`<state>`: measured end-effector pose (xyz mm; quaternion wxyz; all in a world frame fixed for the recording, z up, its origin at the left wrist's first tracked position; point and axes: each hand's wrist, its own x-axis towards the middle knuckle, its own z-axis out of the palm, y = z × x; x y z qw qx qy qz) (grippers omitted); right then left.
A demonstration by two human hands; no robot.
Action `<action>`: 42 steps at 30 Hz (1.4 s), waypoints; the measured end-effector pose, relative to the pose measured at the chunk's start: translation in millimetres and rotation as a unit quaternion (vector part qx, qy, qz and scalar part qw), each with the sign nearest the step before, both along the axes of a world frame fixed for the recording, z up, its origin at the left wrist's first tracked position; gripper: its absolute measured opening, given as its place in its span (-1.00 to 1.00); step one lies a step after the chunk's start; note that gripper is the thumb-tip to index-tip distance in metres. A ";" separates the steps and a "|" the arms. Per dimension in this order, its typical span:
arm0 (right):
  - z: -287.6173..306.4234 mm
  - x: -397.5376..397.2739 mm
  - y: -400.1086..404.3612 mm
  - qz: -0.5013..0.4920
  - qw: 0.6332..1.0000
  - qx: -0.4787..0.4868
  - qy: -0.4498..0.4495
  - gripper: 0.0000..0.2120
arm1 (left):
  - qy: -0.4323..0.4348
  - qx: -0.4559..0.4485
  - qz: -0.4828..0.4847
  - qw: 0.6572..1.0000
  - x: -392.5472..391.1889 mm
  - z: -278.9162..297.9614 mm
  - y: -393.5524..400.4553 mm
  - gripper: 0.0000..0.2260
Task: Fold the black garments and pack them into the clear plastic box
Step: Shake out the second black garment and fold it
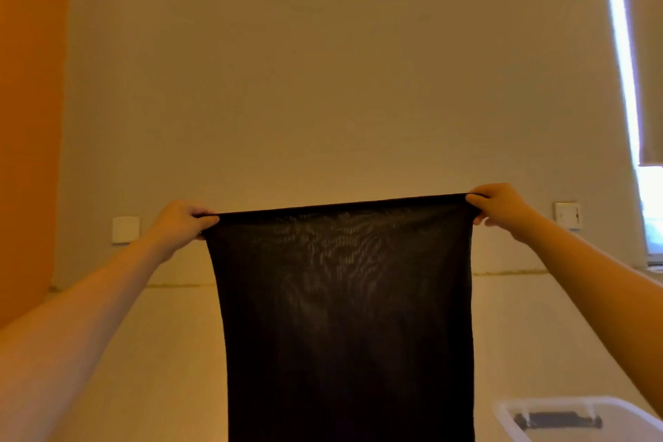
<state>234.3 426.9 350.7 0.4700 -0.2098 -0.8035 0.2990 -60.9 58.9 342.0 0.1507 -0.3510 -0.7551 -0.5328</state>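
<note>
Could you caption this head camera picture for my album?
Both hands, left and right, stretch a black garment up, plastic box nearby.

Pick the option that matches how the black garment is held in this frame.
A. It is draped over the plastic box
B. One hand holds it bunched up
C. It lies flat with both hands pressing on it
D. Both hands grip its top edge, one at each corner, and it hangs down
D: the left hand and the right hand each grip a top corner of the black garment, which hangs stretched between them, apart from the plastic box.

The garment (344,316) is black, slightly see-through; the wall (323,65) beige; the panel (28,118) at left orange.
</note>
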 end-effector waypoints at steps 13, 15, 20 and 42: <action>5.5 -1.7 -0.1 -0.024 0.999 0.006 0.034 -0.85 | 0.040 -0.033 0.073 0.996 -7.2 -3.0 -6.3 -0.95; 3.6 0.0 -0.5 -0.021 0.999 -0.005 0.034 -0.85 | 0.029 -0.021 0.067 0.997 -7.6 -3.4 -7.3 -0.94; -1.5 3.8 -1.7 -0.011 0.999 -0.035 0.040 -0.85 | 0.033 -0.049 0.069 0.996 -6.6 0.2 -8.5 -0.90; 4.9 -0.1 -7.3 -0.061 0.993 0.008 0.096 -0.82 | 0.101 0.154 0.171 0.968 17.1 7.9 6.3 -0.85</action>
